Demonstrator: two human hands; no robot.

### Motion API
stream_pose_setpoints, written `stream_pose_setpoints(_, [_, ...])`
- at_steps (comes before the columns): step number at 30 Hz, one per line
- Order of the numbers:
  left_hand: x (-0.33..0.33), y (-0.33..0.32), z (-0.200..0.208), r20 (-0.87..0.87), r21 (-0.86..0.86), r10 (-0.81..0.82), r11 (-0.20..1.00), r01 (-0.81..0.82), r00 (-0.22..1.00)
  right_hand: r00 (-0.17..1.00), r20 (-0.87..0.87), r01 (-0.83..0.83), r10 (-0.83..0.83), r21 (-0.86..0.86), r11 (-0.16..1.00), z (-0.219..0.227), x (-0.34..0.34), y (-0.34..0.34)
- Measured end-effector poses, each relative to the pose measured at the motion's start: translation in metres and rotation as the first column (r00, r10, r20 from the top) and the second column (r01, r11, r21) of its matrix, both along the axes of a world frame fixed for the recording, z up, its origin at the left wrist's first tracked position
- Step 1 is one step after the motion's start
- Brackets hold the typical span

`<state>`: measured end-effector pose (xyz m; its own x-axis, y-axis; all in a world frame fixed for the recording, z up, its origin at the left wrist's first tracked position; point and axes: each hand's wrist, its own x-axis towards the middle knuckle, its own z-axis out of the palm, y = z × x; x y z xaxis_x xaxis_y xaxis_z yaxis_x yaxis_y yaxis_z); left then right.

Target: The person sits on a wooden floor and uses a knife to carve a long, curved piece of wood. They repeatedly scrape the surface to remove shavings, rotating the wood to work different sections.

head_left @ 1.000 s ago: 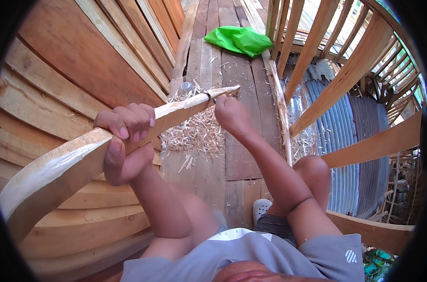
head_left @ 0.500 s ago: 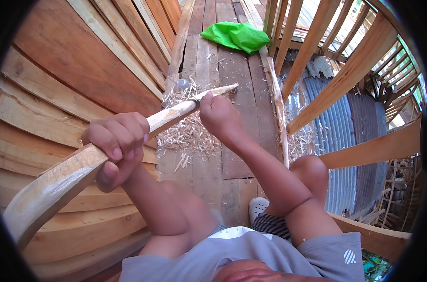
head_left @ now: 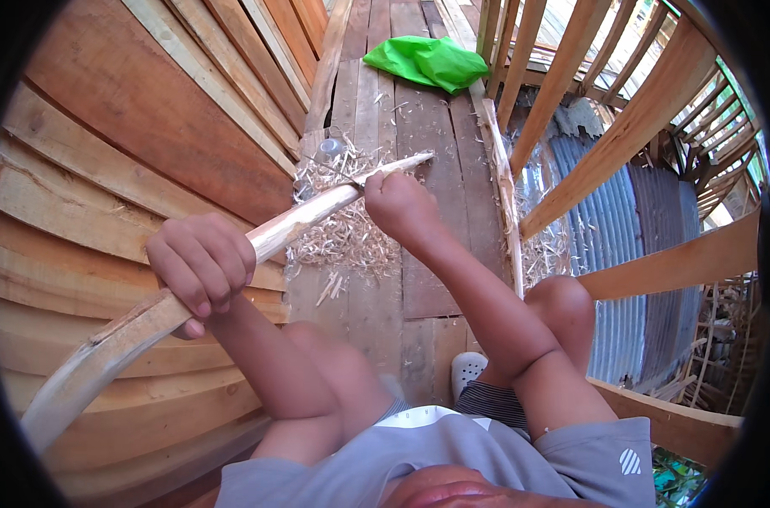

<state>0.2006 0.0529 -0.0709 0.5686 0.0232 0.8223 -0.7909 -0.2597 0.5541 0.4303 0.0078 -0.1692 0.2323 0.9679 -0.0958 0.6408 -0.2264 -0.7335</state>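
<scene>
A long, pale, bark-free wooden pole [head_left: 304,217] slants from the lower left up toward the middle, with its tapered tip over the floor. My left hand [head_left: 200,264] is closed around its middle, knuckles up. Near the far end, my right hand [head_left: 399,206] is a fist against the pole. A thin dark knife blade [head_left: 344,176] sticks out from this fist across the wood; the handle is hidden in my fingers. Curled wood shavings [head_left: 347,233] lie heaped on the planks beneath the pole.
A board wall [head_left: 139,110] rises close on the left. Wooden railing slats [head_left: 563,76] and corrugated metal sheets [head_left: 601,245] are on the right. A bright green bag [head_left: 426,63] lies on the plank floor [head_left: 376,313] ahead. A small greyish rounded object [head_left: 328,150] sits among the shavings.
The pole has turned in my left hand and its near end has shifted a little. My left fingers now lie flatter over it. More of the blade shows beside my right fist.
</scene>
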Motion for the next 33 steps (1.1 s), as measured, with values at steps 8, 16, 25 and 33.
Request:
stream_pose_setpoints(8, [0.025,-0.005,0.011,-0.056,0.088,-0.135,0.986,0.14,0.989,0.979,0.081,0.182,-0.185,0.042,0.982,-0.024,0.024,0.005])
stream_pose_setpoints(16, [0.014,-0.009,0.006,-0.018,0.035,-0.074,0.997,0.074,0.997,0.998,-0.05,-0.04,0.042,0.036,0.999,0.003,-0.003,-0.007])
stream_pose_setpoints(25, [0.001,-0.019,-0.001,-0.019,-0.021,0.007,1.0,-0.008,1.0,0.995,0.086,0.049,-0.053,0.05,0.998,0.007,-0.022,-0.016])
stream_pose_setpoints(33, [0.007,-0.021,0.004,-0.015,-0.037,0.009,0.999,-0.01,1.0,0.998,0.044,0.046,-0.044,-0.047,0.998,0.002,-0.013,-0.014])
